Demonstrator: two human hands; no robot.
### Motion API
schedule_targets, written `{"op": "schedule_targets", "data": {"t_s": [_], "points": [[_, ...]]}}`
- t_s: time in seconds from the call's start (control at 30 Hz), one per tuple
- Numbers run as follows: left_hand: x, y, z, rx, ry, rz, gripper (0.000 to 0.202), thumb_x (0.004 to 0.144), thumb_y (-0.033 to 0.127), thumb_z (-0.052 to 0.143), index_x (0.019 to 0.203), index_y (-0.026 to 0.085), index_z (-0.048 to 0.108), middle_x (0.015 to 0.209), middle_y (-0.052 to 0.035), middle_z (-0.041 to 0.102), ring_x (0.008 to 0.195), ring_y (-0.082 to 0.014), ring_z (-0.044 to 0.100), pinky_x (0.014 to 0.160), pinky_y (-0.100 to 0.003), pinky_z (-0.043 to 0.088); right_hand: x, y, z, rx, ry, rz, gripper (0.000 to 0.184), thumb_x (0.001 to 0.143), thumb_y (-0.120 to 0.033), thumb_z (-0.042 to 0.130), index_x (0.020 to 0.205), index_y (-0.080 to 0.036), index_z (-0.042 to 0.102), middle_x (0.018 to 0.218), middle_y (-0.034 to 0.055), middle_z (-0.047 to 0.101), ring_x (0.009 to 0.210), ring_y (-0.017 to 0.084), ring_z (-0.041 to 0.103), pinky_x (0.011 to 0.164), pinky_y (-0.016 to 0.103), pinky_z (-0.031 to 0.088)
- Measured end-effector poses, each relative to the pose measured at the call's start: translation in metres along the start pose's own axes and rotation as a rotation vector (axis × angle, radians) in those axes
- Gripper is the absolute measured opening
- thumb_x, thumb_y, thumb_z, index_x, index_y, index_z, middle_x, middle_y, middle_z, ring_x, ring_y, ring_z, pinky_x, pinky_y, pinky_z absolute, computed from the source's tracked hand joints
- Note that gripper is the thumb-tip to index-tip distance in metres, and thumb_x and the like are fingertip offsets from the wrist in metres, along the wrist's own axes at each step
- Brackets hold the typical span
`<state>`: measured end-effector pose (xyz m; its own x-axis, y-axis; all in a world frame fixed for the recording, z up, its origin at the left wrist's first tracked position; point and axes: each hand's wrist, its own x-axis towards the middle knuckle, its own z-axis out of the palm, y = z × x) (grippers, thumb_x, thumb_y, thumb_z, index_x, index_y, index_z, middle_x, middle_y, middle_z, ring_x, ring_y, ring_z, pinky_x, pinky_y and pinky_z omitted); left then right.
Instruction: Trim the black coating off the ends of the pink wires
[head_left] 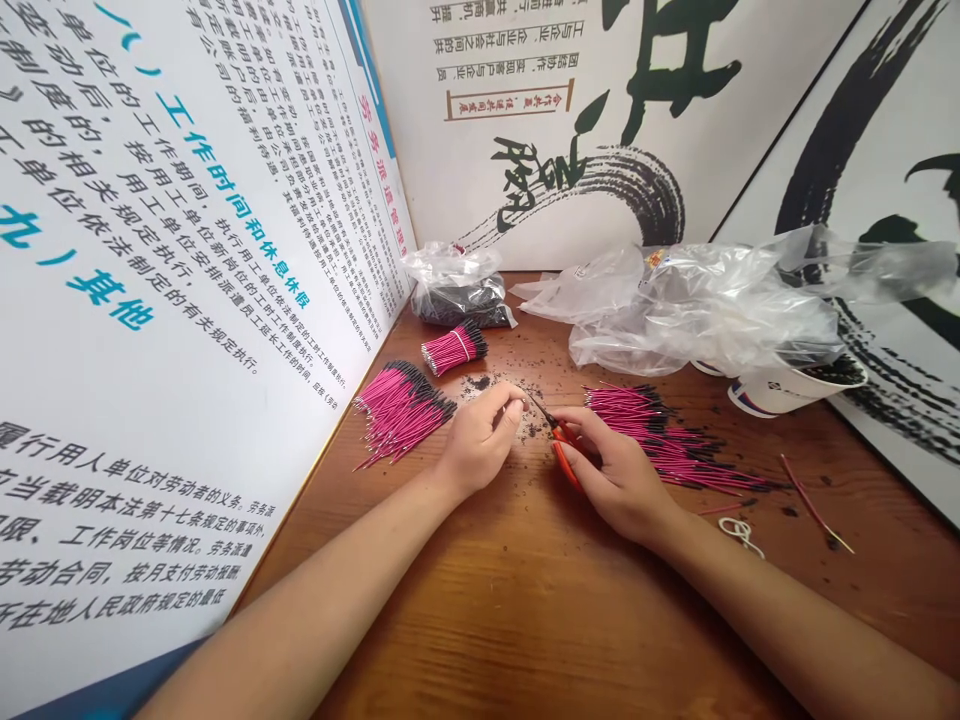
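My right hand [615,475] is wrapped round the orange-red handles of small cutters [568,450], whose thin dark tips point up and left. Just left of those tips, my left hand [487,435] is closed in a pinch, and what it holds is too small to make out. Beside the left hand lies a loose pile of magenta wires with black ends [405,410]. A second pile of such wires [675,450] spreads out to the right of my right hand. Small black scraps [536,430] litter the tabletop around the cutters.
Behind the left pile are a tied wire bundle [454,347] and a clear bag of black pieces [461,290]. Crumpled plastic bags [705,300] lie over a tipped paper cup [780,392]. A white string [741,537] and a single wire [816,503] lie right. Printed panels stand around the table.
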<state>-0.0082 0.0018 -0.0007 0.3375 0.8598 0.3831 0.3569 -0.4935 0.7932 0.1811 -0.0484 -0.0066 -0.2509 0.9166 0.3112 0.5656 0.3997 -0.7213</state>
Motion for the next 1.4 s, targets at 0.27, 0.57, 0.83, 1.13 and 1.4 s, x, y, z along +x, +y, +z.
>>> {"op": "schedule_targets", "data": {"t_s": [0.27, 0.57, 0.83, 1.13, 1.4], "points": [[-0.002, 0.011, -0.014, 0.413, -0.092, 0.122, 0.021, 0.097, 0.026, 0.042, 0.094, 0.02, 0.062, 0.079, -0.0012, 0.067, 0.067, -0.0139, 0.058, 0.065, -0.026, 0.039, -0.001, 0.004, 0.002, 0.096, 0.019, 0.022, 0.025, 0.097, -0.027, 0.049, 0.12, -0.021, 0.053, 0.093, 0.003, 0.068, 0.082, 0.019, 0.066, 0.076, 0.029, 0.05], [-0.004, -0.005, -0.064, 0.958, -0.032, -0.177, 0.016, 0.094, 0.029, 0.046, 0.099, 0.02, 0.058, 0.102, -0.0057, 0.064, 0.077, -0.0195, 0.062, 0.059, -0.028, 0.036, -0.001, 0.003, 0.004, 0.115, 0.042, -0.013, 0.022, 0.096, -0.026, 0.051, 0.118, -0.022, 0.055, 0.093, 0.0033, 0.068, 0.081, 0.018, 0.066, 0.074, 0.029, 0.05], [-0.001, 0.027, 0.014, 0.638, -0.404, 0.204, 0.011, 0.092, 0.021, 0.047, 0.097, 0.019, 0.057, 0.098, -0.0037, 0.064, 0.087, -0.0183, 0.06, 0.078, -0.031, 0.047, 0.006, 0.004, 0.003, 0.454, 0.561, -0.039, 0.021, 0.095, -0.028, 0.053, 0.115, -0.024, 0.05, 0.08, -0.0013, 0.052, 0.064, 0.013, 0.051, 0.058, 0.023, 0.043], [0.005, 0.019, 0.051, 0.707, -0.353, 0.328, 0.015, 0.096, 0.023, 0.045, 0.088, 0.017, 0.056, 0.095, -0.0071, 0.063, 0.09, -0.0217, 0.058, 0.077, -0.035, 0.045, 0.011, 0.011, 0.001, 0.505, 0.575, 0.097, 0.021, 0.093, -0.032, 0.054, 0.113, -0.026, 0.05, 0.082, -0.001, 0.052, 0.064, 0.014, 0.048, 0.057, 0.023, 0.044], [0.004, 0.022, 0.045, 0.707, -0.358, 0.327, 0.012, 0.095, 0.025, 0.05, 0.091, 0.017, 0.058, 0.097, -0.0061, 0.064, 0.089, -0.0209, 0.059, 0.075, -0.036, 0.044, 0.012, 0.009, 0.001, 0.587, 0.553, 0.168, 0.024, 0.09, -0.032, 0.057, 0.112, -0.025, 0.05, 0.085, -0.0004, 0.053, 0.066, 0.014, 0.048, 0.056, 0.023, 0.043]]}}
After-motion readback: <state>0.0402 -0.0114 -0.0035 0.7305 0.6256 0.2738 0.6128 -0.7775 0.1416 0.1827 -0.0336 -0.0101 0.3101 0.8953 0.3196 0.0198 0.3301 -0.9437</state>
